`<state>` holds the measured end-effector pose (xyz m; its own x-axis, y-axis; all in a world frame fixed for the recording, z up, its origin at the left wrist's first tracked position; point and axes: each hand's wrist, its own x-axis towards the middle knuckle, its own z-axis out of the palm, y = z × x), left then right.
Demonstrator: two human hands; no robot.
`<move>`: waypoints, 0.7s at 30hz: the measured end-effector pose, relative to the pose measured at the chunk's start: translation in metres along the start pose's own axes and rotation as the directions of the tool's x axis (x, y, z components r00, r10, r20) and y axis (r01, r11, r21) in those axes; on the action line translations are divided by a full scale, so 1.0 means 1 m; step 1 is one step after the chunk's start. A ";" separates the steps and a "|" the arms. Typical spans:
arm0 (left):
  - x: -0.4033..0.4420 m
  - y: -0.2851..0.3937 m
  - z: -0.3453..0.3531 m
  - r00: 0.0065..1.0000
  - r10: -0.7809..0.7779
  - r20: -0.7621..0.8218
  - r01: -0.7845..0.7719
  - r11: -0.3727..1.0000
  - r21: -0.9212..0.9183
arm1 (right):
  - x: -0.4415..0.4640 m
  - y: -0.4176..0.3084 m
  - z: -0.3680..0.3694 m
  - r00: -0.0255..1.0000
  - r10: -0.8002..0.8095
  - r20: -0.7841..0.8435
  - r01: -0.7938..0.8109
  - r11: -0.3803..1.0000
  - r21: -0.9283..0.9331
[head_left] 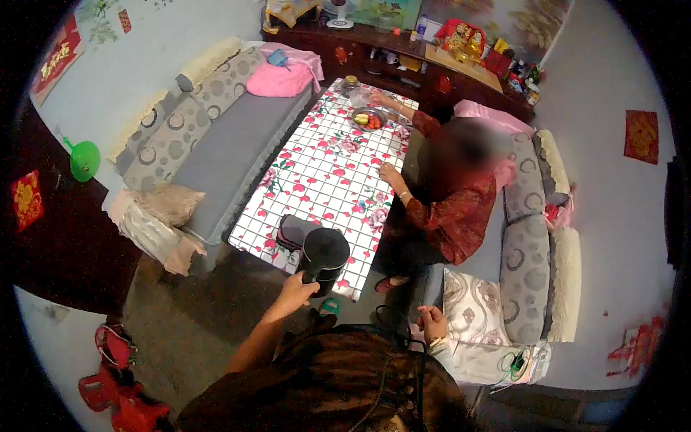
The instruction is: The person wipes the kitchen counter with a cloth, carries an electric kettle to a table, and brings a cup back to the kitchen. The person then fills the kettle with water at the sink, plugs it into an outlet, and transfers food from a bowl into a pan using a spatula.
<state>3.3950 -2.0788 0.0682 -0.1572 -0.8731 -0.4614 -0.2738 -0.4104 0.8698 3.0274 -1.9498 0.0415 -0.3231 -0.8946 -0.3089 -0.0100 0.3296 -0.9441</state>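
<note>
My left hand (301,289) is closed round the handle of a black kettle (327,253) at the near end of the table. Whether its base touches the tabletop I cannot tell. Just behind it on the table sits a dark case-like object (291,232), partly covered by the kettle. My right hand (432,322) is at the near end of the right sofa, with its fingers curled in. What they hold, if anything, is hidden. A thin black cord (392,311) loops close by on its left.
A long table (302,173) with a checked floral cover stands between two grey sofas. A seated person (461,209) has both hands on the table, near a plate of fruit (368,119) and a jar (350,83). A patterned cushion (471,306) lies on the right sofa.
</note>
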 end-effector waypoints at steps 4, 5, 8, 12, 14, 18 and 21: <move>0.007 -0.003 0.001 1.000 0.023 -0.001 -0.023 1.000 -0.013 | -0.004 0.005 0.000 1.000 -0.015 -0.010 0.015 0.999 0.035; 0.010 -0.003 0.001 1.000 0.019 0.000 -0.019 1.000 -0.014 | -0.002 0.009 -0.001 1.000 -0.005 -0.011 0.006 0.999 0.037; 0.012 0.005 -0.002 1.000 -0.024 0.017 0.025 0.999 -0.032 | -0.004 0.019 -0.006 0.999 -0.032 -0.038 0.032 0.999 -0.015; 0.015 0.027 -0.002 0.997 -0.079 0.020 0.079 0.996 -0.040 | -0.012 0.009 -0.003 0.996 -0.002 -0.094 -0.010 0.992 -0.127; 0.018 0.024 -0.006 0.998 -0.065 0.016 0.066 0.997 -0.049 | -0.020 0.001 0.003 0.998 0.044 -0.044 -0.042 0.998 0.047; 0.028 0.035 -0.005 0.994 -0.100 0.030 0.100 0.995 0.002 | -0.021 0.025 -0.002 0.994 0.053 -0.100 -0.058 0.997 -0.044; 0.034 0.035 -0.003 0.997 -0.067 0.029 0.067 0.998 -0.013 | -0.025 0.041 -0.004 0.990 -0.003 -0.141 -0.009 0.996 -0.085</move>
<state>3.3835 -2.1234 0.0832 -0.1658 -0.8359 -0.5232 -0.2711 -0.4715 0.8392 3.0308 -1.9128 0.0111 -0.4533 -0.8440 -0.2868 -0.0877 0.3624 -0.9279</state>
